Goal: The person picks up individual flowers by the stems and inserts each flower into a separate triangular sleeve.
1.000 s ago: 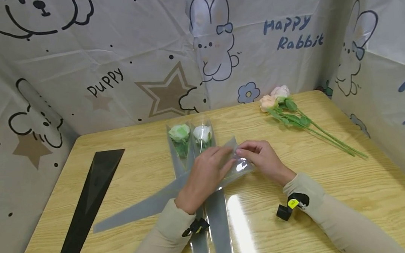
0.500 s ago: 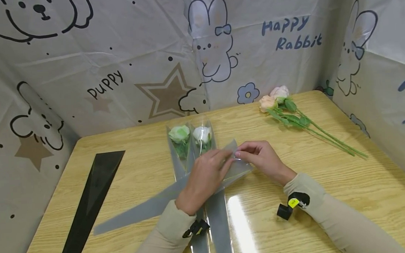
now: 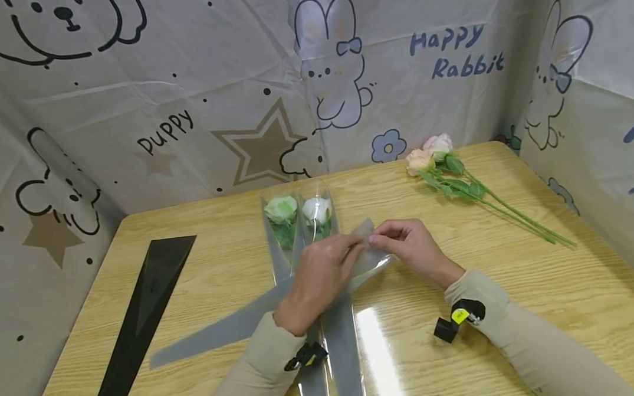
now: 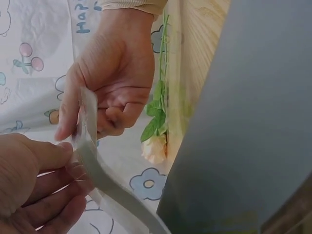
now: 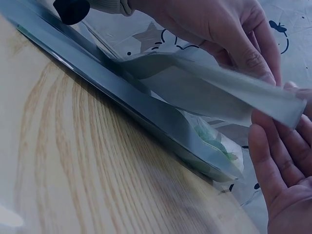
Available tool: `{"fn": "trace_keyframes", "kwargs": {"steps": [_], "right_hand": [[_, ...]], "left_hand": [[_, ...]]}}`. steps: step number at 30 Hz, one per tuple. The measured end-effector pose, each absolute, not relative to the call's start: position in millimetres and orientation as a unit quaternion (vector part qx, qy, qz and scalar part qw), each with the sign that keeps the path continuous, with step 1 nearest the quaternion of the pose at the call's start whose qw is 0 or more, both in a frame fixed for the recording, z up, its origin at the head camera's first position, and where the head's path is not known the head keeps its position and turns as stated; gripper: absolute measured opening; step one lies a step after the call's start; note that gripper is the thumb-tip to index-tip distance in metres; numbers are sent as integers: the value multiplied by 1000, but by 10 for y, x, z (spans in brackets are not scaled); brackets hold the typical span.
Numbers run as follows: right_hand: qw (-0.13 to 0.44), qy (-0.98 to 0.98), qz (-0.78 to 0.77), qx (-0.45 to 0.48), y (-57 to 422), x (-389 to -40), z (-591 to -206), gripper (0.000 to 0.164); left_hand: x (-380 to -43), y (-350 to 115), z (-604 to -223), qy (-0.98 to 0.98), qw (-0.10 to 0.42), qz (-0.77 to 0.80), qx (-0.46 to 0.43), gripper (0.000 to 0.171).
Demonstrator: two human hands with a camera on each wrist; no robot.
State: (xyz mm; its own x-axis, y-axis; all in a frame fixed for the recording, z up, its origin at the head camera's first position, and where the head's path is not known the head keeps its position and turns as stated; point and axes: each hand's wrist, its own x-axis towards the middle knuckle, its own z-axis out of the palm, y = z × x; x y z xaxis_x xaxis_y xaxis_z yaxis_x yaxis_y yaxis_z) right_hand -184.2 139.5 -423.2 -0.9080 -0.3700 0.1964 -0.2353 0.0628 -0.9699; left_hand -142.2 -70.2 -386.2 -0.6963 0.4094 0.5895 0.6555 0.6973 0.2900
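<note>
A tapered grey and clear plastic flower sleeve (image 3: 211, 335) lies crosswise over two wrapped flowers, its wide end raised between my hands. My left hand (image 3: 317, 280) pinches the edge of that end between thumb and fingers. From the other side, my right hand (image 3: 417, 250) pinches the same edge near its corner. The left wrist view shows the lifted film (image 4: 114, 185) curving up to both sets of fingertips. In the right wrist view the film (image 5: 214, 87) bows away from the grey sheet beneath. The left forearm covers part of the wrapped flowers' lower ends.
A green-white rose (image 3: 281, 210) and a white rose (image 3: 316, 211) lie side by side in sleeves. Two unwrapped pink roses (image 3: 426, 155) rest at the back right of the table (image 3: 518, 307). A black sleeve (image 3: 146, 312) lies at left. Printed cloth (image 3: 226, 66) encloses the table.
Both hands stay almost in place. The sleeve's raised corner bends and shifts slightly between the fingertips, and its wide end tilts a little.
</note>
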Motion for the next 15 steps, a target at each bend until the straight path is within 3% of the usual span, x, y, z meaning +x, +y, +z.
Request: {"fn": "trace_keyframes", "kwargs": {"steps": [5, 15], "right_hand": [[38, 729, -653, -199, 1407, -1861, -4250, 22], [77, 713, -676, -170, 1425, -1881, -4221, 22]], "left_hand": [[-1432, -720, -3844, -888, 259, -242, -294, 12], [-1445, -742, -3817, -883, 267, -252, -292, 12]]}}
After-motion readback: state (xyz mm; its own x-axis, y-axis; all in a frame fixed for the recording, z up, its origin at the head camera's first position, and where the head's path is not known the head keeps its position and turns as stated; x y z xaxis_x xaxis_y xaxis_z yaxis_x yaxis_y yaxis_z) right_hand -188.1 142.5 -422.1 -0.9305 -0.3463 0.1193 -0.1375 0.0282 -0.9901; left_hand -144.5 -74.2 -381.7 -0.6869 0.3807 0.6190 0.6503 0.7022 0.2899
